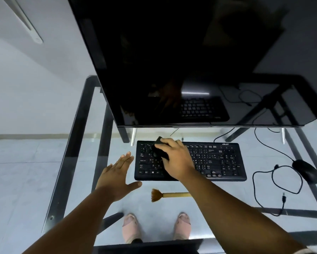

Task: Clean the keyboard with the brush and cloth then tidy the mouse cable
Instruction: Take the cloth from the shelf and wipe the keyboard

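Cloth (160,149): dark, probably soft and light; bunched under the right hand (174,158) on the keyboard (223,162).
Left hand (117,173): flat, released, beside it.
Brush (169,195): lay on the bench (77,143); stiff handle the likely hold.

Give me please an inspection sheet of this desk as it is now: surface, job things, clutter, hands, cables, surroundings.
Surface: glass table on a dark frame; floor and feet show through.
Job's things: black keyboard; dark cloth on its left keys; brush lying in front of the keyboard; mouse at the right.
Clutter: nothing seen.
Hands: right hand holds the cloth on the keys; left hand open, flat beside the keyboard.
Cables: mouse cable in loose loops, plug free.
Surroundings: dark monitor behind; pale wall and tiled floor.
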A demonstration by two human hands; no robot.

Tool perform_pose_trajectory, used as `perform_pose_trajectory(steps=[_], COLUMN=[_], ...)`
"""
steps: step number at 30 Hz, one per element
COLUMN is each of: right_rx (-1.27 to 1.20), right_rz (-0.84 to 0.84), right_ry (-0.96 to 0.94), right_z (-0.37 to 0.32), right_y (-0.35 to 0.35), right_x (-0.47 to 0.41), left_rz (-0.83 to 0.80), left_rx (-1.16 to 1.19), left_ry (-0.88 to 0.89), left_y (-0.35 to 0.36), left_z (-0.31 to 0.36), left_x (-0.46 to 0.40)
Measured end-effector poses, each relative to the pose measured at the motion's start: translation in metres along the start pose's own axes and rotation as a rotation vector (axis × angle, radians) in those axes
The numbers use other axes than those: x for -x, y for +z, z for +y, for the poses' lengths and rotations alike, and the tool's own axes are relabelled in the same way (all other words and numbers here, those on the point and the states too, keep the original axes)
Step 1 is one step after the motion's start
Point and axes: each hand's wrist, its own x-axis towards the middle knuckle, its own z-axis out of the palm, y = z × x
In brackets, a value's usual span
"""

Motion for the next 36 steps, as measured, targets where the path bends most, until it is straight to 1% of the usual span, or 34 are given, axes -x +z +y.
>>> perform_pose_trajectory(steps=[2, 5, 6, 8, 10, 12, 16, 18, 20, 22, 24, 26, 28, 31, 33, 36], right_rx=[-0.002, 0.031, 0.031, 0.003, -0.029, -0.046, -0.054, -0.047, -0.046, -0.049, -0.047, -0.019, 0.011, 0.054, 0.073, 0.037], right_rz=[0.117, 0.314, 0.373, 0.448, 0.460, 0.408, 0.168, 0.091, 0.114, 0.181, 0.216, 0.171, 0.077, -0.009, -0.007, 0.042], right_ry=[0.143, 0.365, 0.421, 0.521, 0.570, 0.501, 0.179, 0.092, 0.115, 0.169, 0.148, 0.054, -0.027, -0.097, -0.085, -0.004], right_z=[0.031, 0.079, 0.095, 0.117, 0.130, 0.133, 0.138, 0.151, 0.169, 0.183, 0.183, 0.172, 0.165, 0.179, 0.197, 0.212], right_y=[-0.012, -0.029, -0.036, -0.048, -0.055, -0.057, -0.063, -0.073, -0.082, -0.088, -0.088, -0.084, -0.080, -0.090, -0.099, -0.106], right_x=[0.020, 0.052, 0.062, 0.073, 0.075, 0.075, 0.092, 0.109, 0.123, 0.130, 0.131, 0.130, 0.133, 0.143, 0.152, 0.161], left_rz=[0.027, 0.155, 0.192, 0.220, 0.194, 0.145, 0.027, -0.020, -0.049, -0.064, -0.071, -0.069, -0.069, -0.070, -0.067, -0.063], left_rx=[0.011, 0.084, 0.120, 0.131, 0.087, 0.051, -0.072, -0.132, -0.179, -0.215, -0.233, -0.246, -0.264, -0.278, -0.281, -0.278], left_ry=[-0.049, -0.138, -0.137, -0.067, 0.027, 0.084, 0.119, 0.108, 0.094, 0.079, 0.064, 0.047, 0.032, 0.020, 0.017, 0.014], left_y=[-0.003, -0.007, -0.008, -0.009, -0.008, -0.008, -0.006, -0.004, -0.004, -0.004, -0.005, -0.007, -0.010, -0.012, -0.013, -0.014], left_z=[0.011, 0.030, 0.037, 0.051, 0.070, 0.091, 0.126, 0.137, 0.145, 0.151, 0.156, 0.159, 0.162, 0.164, 0.164, 0.167], left_x=[-0.001, -0.005, -0.009, -0.017, -0.027, -0.038, -0.054, -0.059, -0.062, -0.063, -0.064, -0.066, -0.067, -0.068, -0.068, -0.068])
